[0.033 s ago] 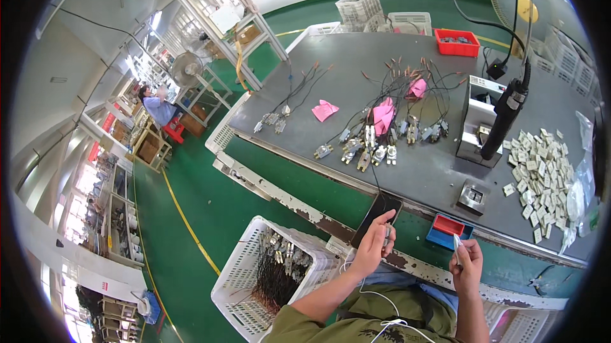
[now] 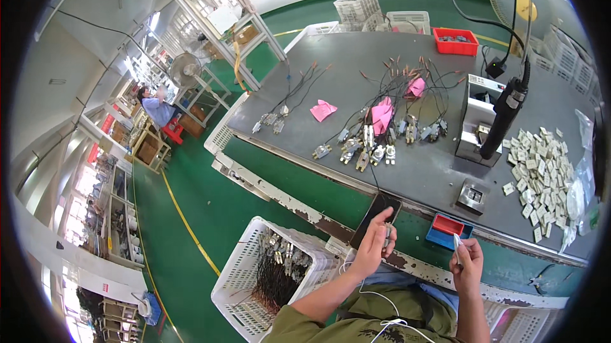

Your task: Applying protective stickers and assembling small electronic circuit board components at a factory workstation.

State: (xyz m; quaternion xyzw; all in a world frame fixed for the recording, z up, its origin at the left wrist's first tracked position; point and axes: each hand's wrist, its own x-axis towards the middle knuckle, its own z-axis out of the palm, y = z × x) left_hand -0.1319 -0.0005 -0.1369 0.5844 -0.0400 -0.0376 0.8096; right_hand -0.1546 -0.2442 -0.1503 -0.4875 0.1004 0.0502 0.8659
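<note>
My left hand (image 2: pixel 371 247) is closed around a small grey metallic part (image 2: pixel 387 233), mostly hidden by the fingers. It is over the table's front edge, beside a dark phone-like slab (image 2: pixel 368 219). Between thumb and fingers, my right hand (image 2: pixel 468 265) pinches a small white piece (image 2: pixel 457 241); its exact kind is unclear. Just beyond that hand sits a blue tray (image 2: pixel 436 236) with a red tray (image 2: pixel 448 224) in it. A thin dark wire runs from the wired connectors (image 2: pixel 368 145) down toward the slab and my left hand.
Cream plastic pieces (image 2: pixel 538 174) lie heaped at the right, near a black upright tool (image 2: pixel 506 117) on a metal stand and a small metal block (image 2: pixel 472 196). Pink scraps (image 2: pixel 323 110) and a red bin (image 2: pixel 456 42) are farther back. A white crate (image 2: pixel 235 292) of wired parts stands left of me.
</note>
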